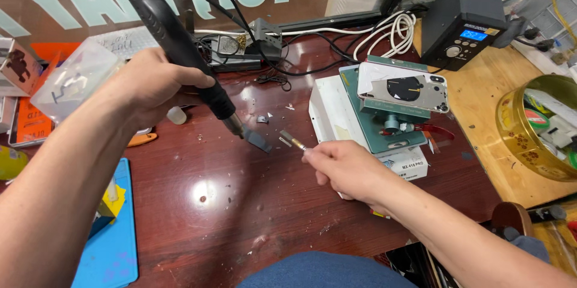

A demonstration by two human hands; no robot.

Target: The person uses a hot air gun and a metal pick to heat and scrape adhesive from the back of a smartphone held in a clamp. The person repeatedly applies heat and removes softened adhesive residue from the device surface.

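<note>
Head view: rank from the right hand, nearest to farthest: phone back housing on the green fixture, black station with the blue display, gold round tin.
From the right hand:
1. Silver phone back housing on the green fixture, just above the hand.
2. Gold round tin, at the right edge on the pale wooden board.
3. Black box-shaped station with the blue display, upper right at the back.

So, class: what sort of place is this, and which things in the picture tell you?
Most likely a phone or electronics repair bench. The left hand holds a corded hot-air tool, a phone back sits on a fixture, and a soldering station with a lit display stands behind.
</note>
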